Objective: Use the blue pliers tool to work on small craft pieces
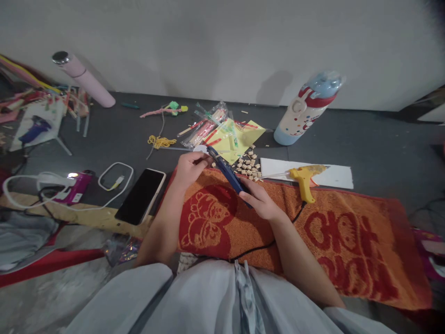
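My right hand [261, 200] is closed around a dark blue pen-like tool [227, 173] that slants up to the left over an orange and red towel [351, 241]. My left hand [189, 168] pinches the tool's upper tip, where a small white piece [200, 149] sits. A pile of small wooden cubes [248, 167] lies just beyond the tool. Right of my hands, a yellow glue gun [305, 178] rests at the towel's far edge with its black cord running back toward me.
A phone [141, 195] lies left of the towel, beside a white cable [114, 176] and a pink device [74, 186]. Behind are yellow paper [243, 135], plastic bags of sticks [205, 125], a white strip [333, 176], a dotted water bottle [306, 111] and a pink tube [88, 83].
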### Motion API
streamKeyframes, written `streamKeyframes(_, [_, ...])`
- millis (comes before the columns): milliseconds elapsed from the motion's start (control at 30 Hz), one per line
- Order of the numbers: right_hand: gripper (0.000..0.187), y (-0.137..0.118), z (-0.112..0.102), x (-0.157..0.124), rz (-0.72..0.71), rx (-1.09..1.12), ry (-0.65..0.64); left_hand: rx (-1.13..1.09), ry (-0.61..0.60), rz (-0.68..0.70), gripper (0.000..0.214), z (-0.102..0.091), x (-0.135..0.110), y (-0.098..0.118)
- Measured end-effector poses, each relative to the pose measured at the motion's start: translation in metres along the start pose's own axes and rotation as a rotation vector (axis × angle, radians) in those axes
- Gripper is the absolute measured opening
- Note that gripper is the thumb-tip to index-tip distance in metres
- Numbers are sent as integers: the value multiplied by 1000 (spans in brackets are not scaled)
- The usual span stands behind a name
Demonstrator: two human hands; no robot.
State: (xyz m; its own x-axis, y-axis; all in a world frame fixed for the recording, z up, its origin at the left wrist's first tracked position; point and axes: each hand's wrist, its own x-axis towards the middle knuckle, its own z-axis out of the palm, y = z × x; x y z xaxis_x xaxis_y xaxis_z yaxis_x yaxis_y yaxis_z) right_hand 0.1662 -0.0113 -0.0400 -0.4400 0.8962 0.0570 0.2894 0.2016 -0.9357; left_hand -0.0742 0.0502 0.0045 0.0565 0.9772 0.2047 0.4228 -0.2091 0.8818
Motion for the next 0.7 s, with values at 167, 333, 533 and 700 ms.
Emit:
streamKeyframes(167, [64,1,1,0,1,9,6,4,9,6,20,2,0,-2])
streamKeyframes(333, [61,1,4,-1,2,35,25,-10,23,11,20,6,-1,-3])
streamKeyframes(533, [60,-2,5,0,29,64,31,29,65,20,20,9,-3,3])
streamKeyframes(700, [57,-3,7,0,43,92,53,39,63,26,20,10,-3,3])
